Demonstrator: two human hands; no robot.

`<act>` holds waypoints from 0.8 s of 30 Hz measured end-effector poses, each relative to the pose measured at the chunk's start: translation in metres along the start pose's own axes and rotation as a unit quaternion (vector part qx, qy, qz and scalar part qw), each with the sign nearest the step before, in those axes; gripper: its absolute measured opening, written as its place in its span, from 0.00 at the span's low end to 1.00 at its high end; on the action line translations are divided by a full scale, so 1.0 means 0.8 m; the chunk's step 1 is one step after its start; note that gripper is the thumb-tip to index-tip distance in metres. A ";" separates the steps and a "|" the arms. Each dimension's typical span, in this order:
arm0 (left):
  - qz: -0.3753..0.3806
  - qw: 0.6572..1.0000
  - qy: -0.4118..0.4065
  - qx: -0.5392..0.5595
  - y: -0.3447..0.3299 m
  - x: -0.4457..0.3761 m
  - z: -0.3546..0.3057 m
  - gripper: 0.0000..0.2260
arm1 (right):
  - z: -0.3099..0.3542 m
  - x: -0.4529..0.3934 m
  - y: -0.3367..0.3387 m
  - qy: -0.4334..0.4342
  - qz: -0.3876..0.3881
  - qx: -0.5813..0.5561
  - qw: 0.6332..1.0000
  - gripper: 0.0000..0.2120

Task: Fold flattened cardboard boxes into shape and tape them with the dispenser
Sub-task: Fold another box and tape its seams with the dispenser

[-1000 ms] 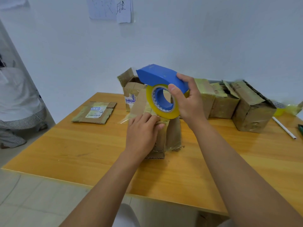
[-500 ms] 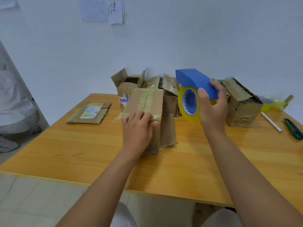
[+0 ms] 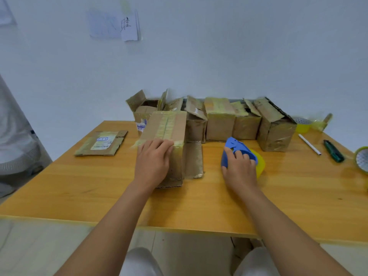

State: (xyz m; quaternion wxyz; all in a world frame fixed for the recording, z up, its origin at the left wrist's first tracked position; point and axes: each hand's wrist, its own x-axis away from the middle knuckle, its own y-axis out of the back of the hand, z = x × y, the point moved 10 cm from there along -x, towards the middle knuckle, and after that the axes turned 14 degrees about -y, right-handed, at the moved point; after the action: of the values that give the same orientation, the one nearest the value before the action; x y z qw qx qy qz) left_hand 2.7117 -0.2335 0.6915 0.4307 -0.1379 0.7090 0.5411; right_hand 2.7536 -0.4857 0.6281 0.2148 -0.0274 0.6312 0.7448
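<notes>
A folded cardboard box (image 3: 165, 126) stands at the middle of the wooden table (image 3: 99, 186), with a strip of yellowish tape along its top seam. My left hand (image 3: 153, 162) lies on the box's near top edge, fingers straight, pressing the tape end down. To the right, the blue tape dispenser (image 3: 237, 148) with its yellow roll (image 3: 259, 165) lies on the tabletop. My right hand (image 3: 238, 168) is curled over the dispenser, gripping it. One flattened box (image 3: 102, 143) with a white label lies at the left of the table.
Several folded, taped boxes (image 3: 219, 120) stand in a row along the wall at the back. At the right lie a white pen (image 3: 309, 144), a green utility knife (image 3: 333, 150) and a spare tape roll (image 3: 361, 159). Another person's clothing (image 3: 12, 136) shows at the left edge.
My right hand brought the dispenser from above the box down to the right and set it on the table. My left hand stayed on the box's near edge.
</notes>
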 end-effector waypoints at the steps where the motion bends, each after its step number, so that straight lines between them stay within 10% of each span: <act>1: -0.003 1.000 0.008 -0.014 0.003 0.002 0.003 0.08 | -0.001 0.001 -0.005 -0.003 -0.001 0.005 1.000 0.30; 9: 0.022 0.999 0.036 -0.025 0.006 0.000 0.026 0.13 | 0.013 0.006 -0.009 -0.047 0.037 -0.013 0.998 0.33; 16: 0.018 1.000 0.016 -0.002 0.011 0.008 0.041 0.15 | 0.173 0.044 0.069 0.247 0.002 -0.277 0.928 0.26; 24: 0.029 0.994 -0.023 0.100 0.012 0.008 0.066 0.13 | 0.183 0.032 0.043 0.257 -0.053 -0.310 0.914 0.17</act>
State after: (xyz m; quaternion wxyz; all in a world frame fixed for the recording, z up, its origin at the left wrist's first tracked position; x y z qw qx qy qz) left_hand 2.7258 -0.1815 0.6908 0.4423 -0.0617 0.7531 0.4831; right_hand 2.7518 -0.3432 0.6814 0.0652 -0.3165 0.4001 0.8576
